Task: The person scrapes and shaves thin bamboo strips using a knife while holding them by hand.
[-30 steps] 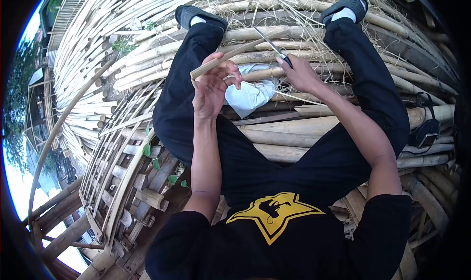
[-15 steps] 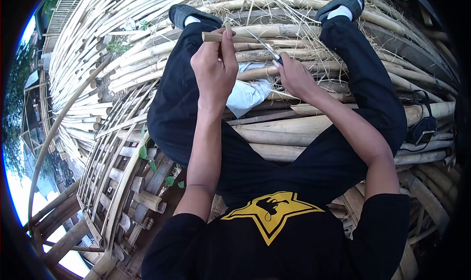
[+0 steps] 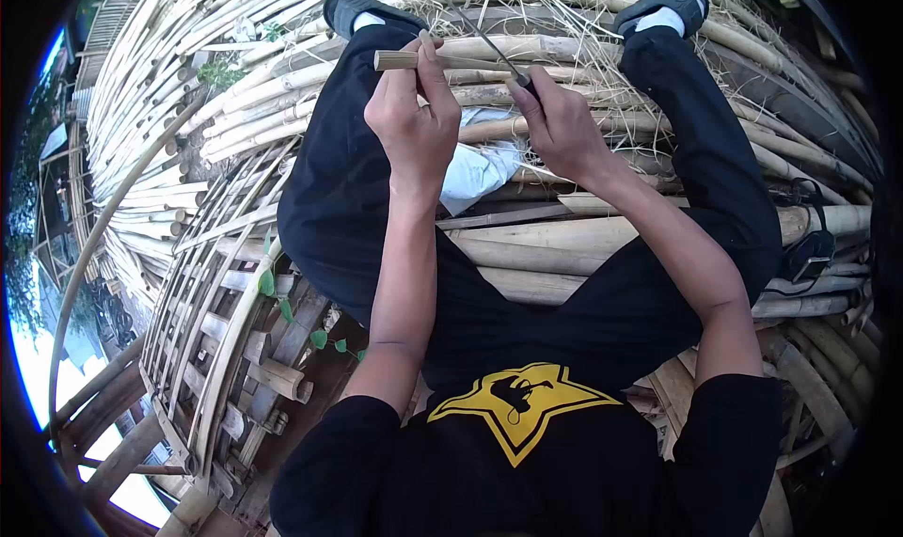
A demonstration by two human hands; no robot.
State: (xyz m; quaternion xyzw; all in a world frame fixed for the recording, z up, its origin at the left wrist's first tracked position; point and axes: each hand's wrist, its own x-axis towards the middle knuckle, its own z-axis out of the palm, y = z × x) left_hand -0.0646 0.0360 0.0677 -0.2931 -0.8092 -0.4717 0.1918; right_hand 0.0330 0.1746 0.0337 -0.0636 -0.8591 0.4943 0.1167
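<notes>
My left hand (image 3: 414, 100) is closed around a short piece of bamboo (image 3: 395, 60), its cut end sticking out on the left and its narrower part reaching right toward the other hand. In my right hand (image 3: 564, 128) is the dark handle of a knife (image 3: 484, 40); the thin blade slants up and to the left, crossing near the right end of the bamboo piece. Whether blade and bamboo touch I cannot tell. Below the hands, between my legs, lies a crumpled white plastic bag (image 3: 475, 170) on bamboo poles (image 3: 536, 255).
Bamboo shavings (image 3: 588, 62) are scattered around my feet. Stacked poles (image 3: 169, 86) spread out at the left, with a woven bamboo frame (image 3: 221, 321) nearer me. A small black pouch (image 3: 807, 255) with a strap rests at the right.
My right hand has moved up, and the knife blade now points more steeply upward. The left hand has lifted the bamboo piece slightly and shifted it a little left.
</notes>
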